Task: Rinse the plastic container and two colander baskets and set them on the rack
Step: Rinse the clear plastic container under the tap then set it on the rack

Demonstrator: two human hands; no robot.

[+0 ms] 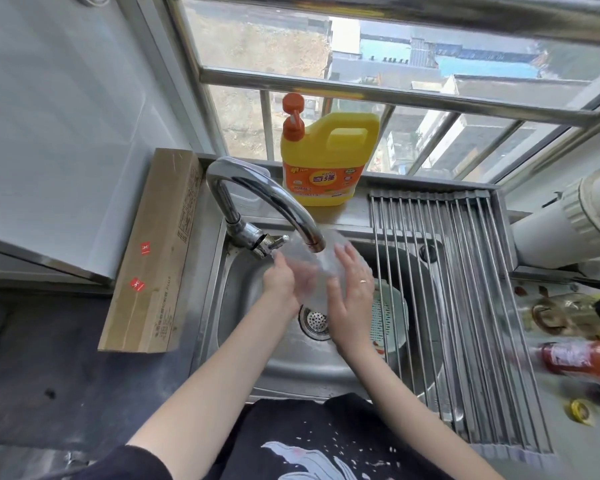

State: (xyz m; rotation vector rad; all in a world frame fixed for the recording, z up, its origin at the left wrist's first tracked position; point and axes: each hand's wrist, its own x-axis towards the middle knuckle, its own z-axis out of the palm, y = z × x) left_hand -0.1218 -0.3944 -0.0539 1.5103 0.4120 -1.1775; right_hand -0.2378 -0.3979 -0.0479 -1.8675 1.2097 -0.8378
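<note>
A clear plastic container (317, 266) is held under the faucet spout (312, 237), blurred by motion and water. My left hand (279, 280) grips its left side with curled fingers. My right hand (352, 289) lies flat against its right side, fingers straight, a ring on one finger. A pale colander basket (388, 317) sits in the sink (257, 341) at the right, partly under the rack and behind my right hand. The metal roll-up rack (465, 289) spans the sink's right part with nothing on it. A second basket is not clearly visible.
A yellow detergent bottle (326, 161) stands on the sill behind the faucet. A long cardboard box (156, 251) lies left of the sink. A red bottle (579, 358), jars and a white pipe (568, 226) crowd the right counter. The drain strainer (316, 322) shows below my hands.
</note>
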